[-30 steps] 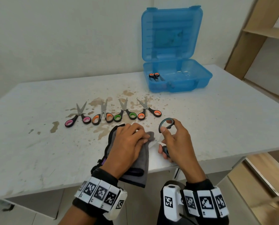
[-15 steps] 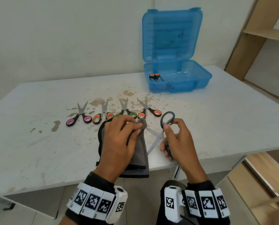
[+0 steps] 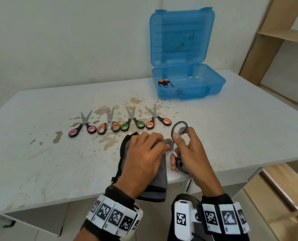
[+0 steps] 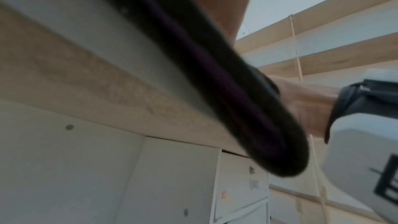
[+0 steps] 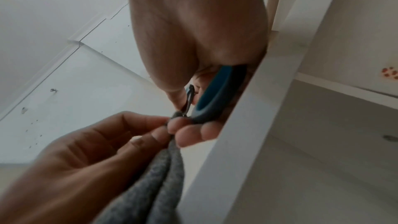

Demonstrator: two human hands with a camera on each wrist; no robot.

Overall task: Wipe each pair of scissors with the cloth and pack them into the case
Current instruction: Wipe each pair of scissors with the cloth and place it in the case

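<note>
Right hand (image 3: 188,153) grips blue scissors (image 3: 179,129) by the handles, over table (image 3: 40,171) edge. Left hand (image 3: 143,159) fingers pinch cloth (image 3: 159,178) round the blade. Could slip & cut a finger, prob if pulled too fast.

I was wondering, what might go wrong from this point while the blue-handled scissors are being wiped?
1. The left hand pinches the grey cloth round the blade of the blue-handled scissors, whose handles are spread apart; a slip might nick a finger.
2. The right hand holds them at the table edge, so a loosened grip could drop them to the floor.
3. Brown stains lie round the four waiting scissors, so the cloth may pick up dirt.
</note>
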